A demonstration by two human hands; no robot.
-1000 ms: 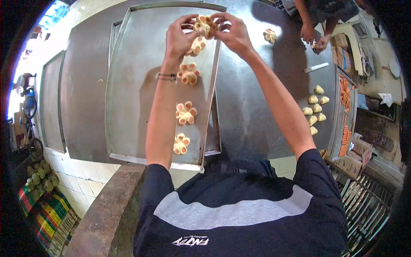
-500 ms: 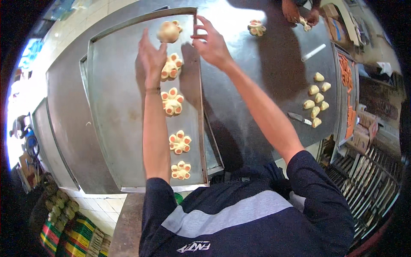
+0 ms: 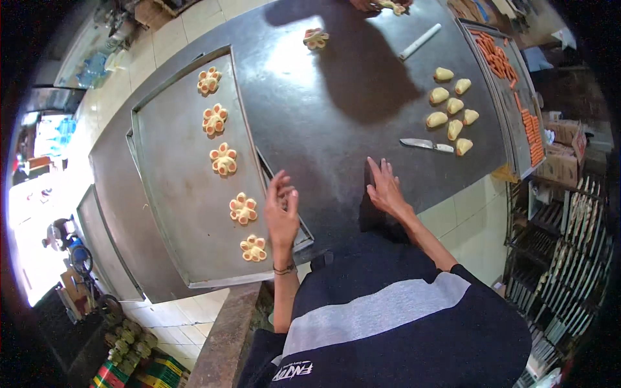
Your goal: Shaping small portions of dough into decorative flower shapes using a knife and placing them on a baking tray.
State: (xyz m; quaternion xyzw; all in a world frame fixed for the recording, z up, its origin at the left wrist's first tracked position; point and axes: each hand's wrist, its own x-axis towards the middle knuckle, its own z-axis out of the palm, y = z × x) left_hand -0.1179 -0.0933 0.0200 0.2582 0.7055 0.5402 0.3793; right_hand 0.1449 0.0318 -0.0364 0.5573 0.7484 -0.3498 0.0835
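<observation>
My left hand (image 3: 283, 210) hovers by the near right edge of the metal tray (image 3: 171, 187), fingers loosely bent and apart, holding nothing. My right hand (image 3: 387, 189) is open with fingers stretched out, low over the near part of the dark metal table (image 3: 323, 174). Several flower-shaped dough pieces with sausage-slice petals stand in a row in the tray, among them a far one (image 3: 209, 81) and a near one (image 3: 253, 247). A knife (image 3: 427, 145) with a pale handle lies beyond my right hand, beside several small dough rolls (image 3: 455, 105).
A white rolling pin (image 3: 420, 41) and another dough flower (image 3: 315, 39) lie farther back. At the far edge another person's hands (image 3: 375, 5) hold a dough piece. A tray of sausages (image 3: 497, 58) stands at the right, above a rack (image 3: 563, 258) of trays.
Both hands have left the tray's far end and come back toward me, to the right. The blurred dough piece from between them now lies in the tray. My view has shifted right.
</observation>
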